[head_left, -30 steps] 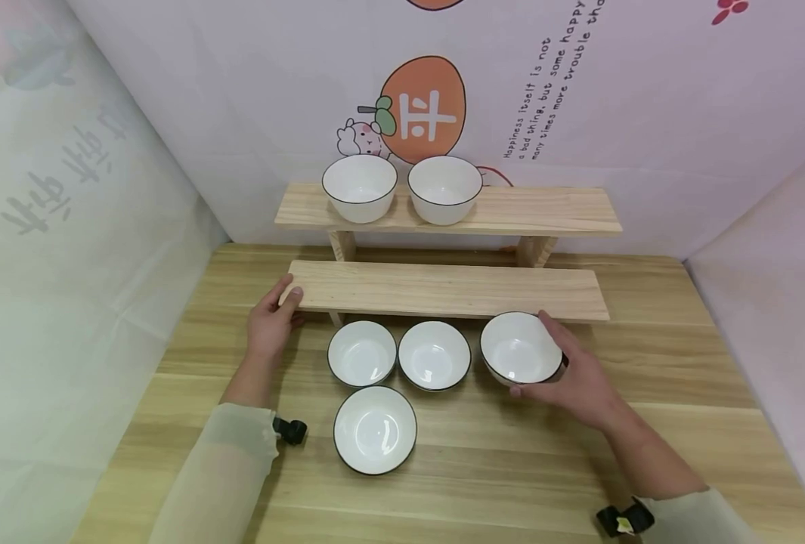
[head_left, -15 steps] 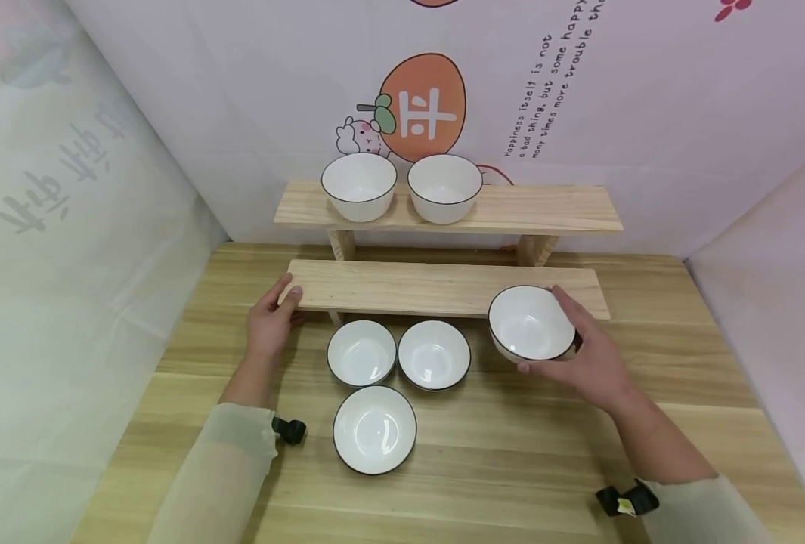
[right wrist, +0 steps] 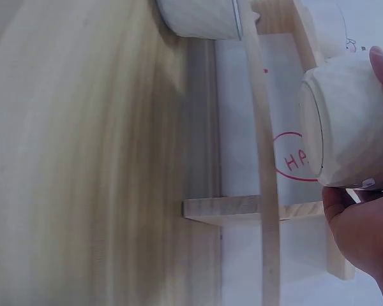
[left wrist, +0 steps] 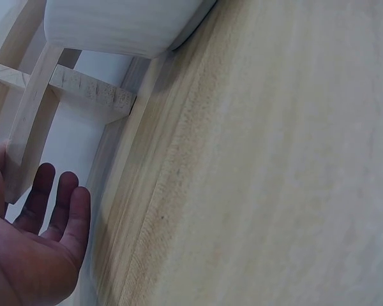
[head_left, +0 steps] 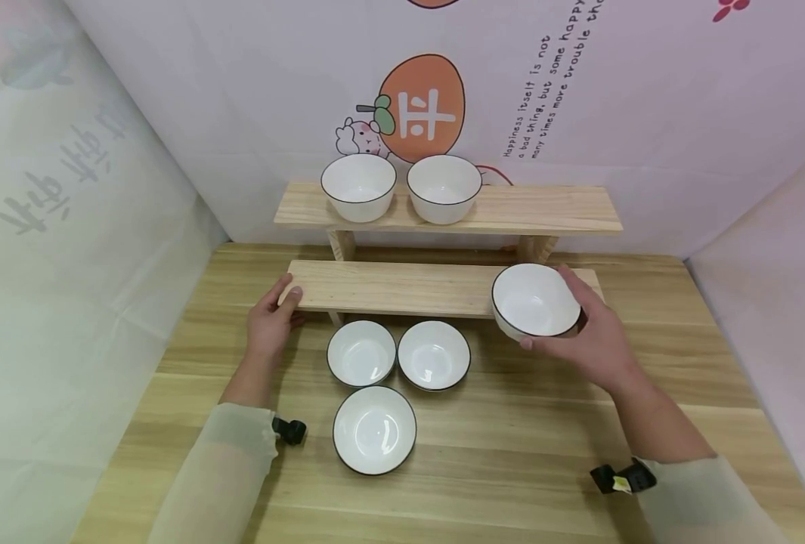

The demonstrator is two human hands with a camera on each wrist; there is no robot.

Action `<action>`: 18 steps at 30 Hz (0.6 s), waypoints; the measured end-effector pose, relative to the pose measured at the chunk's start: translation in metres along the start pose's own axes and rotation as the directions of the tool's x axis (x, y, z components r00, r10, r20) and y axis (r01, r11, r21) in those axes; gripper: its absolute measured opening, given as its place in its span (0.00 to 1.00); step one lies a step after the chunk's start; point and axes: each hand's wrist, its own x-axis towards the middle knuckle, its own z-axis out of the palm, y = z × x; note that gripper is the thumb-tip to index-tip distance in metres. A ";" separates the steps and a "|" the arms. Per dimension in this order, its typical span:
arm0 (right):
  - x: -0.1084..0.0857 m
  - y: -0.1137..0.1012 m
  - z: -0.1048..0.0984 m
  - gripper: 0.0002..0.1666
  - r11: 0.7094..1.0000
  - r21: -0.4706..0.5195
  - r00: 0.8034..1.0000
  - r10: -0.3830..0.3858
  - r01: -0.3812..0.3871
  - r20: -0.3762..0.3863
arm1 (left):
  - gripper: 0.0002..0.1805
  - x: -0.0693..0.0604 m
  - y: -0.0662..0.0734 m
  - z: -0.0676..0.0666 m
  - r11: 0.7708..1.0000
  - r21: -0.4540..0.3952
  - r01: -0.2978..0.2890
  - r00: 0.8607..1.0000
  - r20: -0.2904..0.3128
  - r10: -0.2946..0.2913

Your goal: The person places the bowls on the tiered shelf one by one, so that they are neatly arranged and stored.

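Observation:
My right hand point(head_left: 596, 347) holds a white bowl point(head_left: 534, 300) with a dark rim by its right side, thumb at the front and fingers behind. In the right wrist view this bowl point(right wrist: 351, 124) is off the table, beside the lower board. My left hand point(head_left: 270, 321) grips the left end of the lower board point(head_left: 395, 289) of a two-tier wooden shelf, thumb on top. Its other fingers point(left wrist: 76, 217) stand free in the left wrist view. Two similar bowls, one left point(head_left: 359, 187) and one right point(head_left: 444, 189), sit on the upper board point(head_left: 545, 209).
On the wooden table point(head_left: 497, 468), in front of the shelf, stand a left bowl point(head_left: 362, 353), a middle bowl point(head_left: 435, 355) and a nearer bowl point(head_left: 375, 431). Behind the shelf hangs a printed cloth point(head_left: 239, 98), with pale cloth sides left and right.
My right hand has lifted the bowl from in front of the shelf, moving it up and back until it overlaps the lower board's right part. My left hand stays put.

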 end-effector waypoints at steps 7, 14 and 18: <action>0.016 -0.011 -0.008 0.72 0.999 0.040 0.999 0.028 -0.027 -0.029 | 0.31 0.018 -0.024 -0.004 0.999 -0.018 -0.032 0.999 -0.010 0.032; 0.030 -0.026 -0.017 0.70 0.997 0.047 0.995 0.058 -0.054 -0.076 | 0.29 0.018 -0.022 -0.003 1.000 -0.020 0.003 1.000 -0.016 -0.003; 0.039 -0.031 -0.021 0.72 0.998 0.035 0.994 0.058 -0.055 -0.090 | 0.29 0.019 -0.022 -0.003 1.000 -0.013 0.004 1.000 -0.016 -0.004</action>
